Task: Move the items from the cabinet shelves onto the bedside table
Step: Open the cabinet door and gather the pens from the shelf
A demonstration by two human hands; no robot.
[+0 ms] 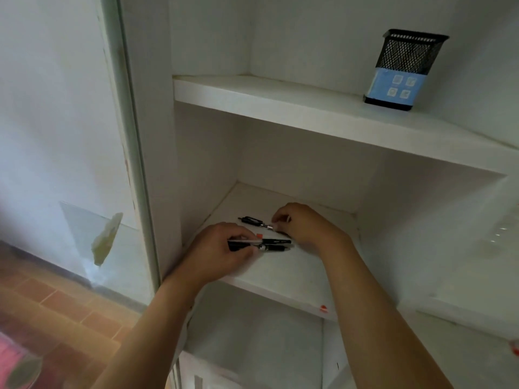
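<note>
Middle shelf: left hand grips a bundle of black pens lying crosswise. Right hand pinches the silver end of another pen farther back on the same shelf. Upper shelf, right: black mesh pen holder, upright.

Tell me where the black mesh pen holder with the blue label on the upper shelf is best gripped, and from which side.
Probably around its upper mesh walls, from the front. The black mesh pen holder with the blue label stands upright near the front edge of the upper shelf, its open top bare, so a hand could wrap its square body or hook over the rim.
</note>
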